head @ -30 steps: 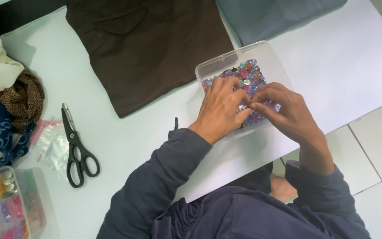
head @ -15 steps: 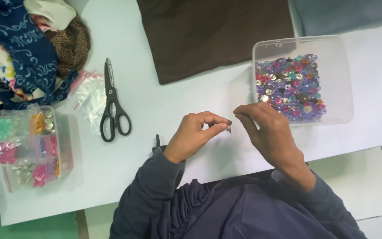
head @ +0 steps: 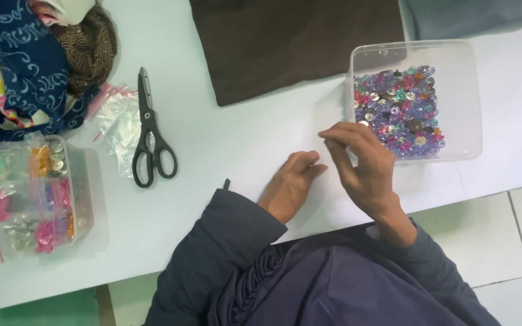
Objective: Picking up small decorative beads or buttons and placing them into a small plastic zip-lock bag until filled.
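My left hand [head: 291, 181] rests on the white table [head: 225, 139] with its fingers loosely together, holding nothing. My right hand [head: 360, 166] hovers just to its right, thumb and fingertips pinched together near the left wall of a clear plastic box [head: 460, 96]. Anything between the pinched fingertips is too small to make out. Several purple, pink and silver beads and buttons [head: 400, 108] fill the box. The two hands are slightly apart.
Black scissors [head: 151, 136] lie left of the hands, beside small clear zip bags [head: 116, 121]. A clear container of coloured trinkets [head: 28, 196] sits at the left edge. Brown cloth [head: 297, 42] lies at the back, grey cloth [head: 472, 15] at the back right, and patterned fabrics [head: 25, 66] are piled at the back left.
Both hands left the bead box and met in a pinch in front of me. Now the left hand has dropped to the table and the right stays pinched. The view shifted left.
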